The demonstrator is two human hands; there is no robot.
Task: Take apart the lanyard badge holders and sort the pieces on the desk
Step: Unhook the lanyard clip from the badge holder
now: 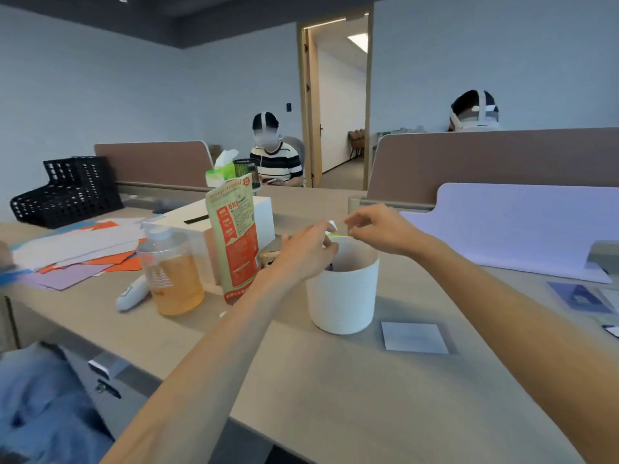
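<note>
A small white piece [332,224] with a strip of yellow-green [336,234] beside it sits between the two hands, right above the rim of a white cylindrical container [343,293]; blur hides what part of a badge holder it is. The left hand [306,252] has its fingers curled together at the container's near-left rim, touching or pinching the piece. The right hand [378,231] hovers over the far rim with thumb and forefinger drawn close, but whether they actually clamp anything I cannot tell. Something dark lies inside the container. On the wooden desk [335,396], a flat grey-white card [414,337] lies just right of the container. To the left stand a printed red-and-green pouch [234,239], a clear bottle of amber liquid [172,272], and scattered coloured papers [80,252].
</note>
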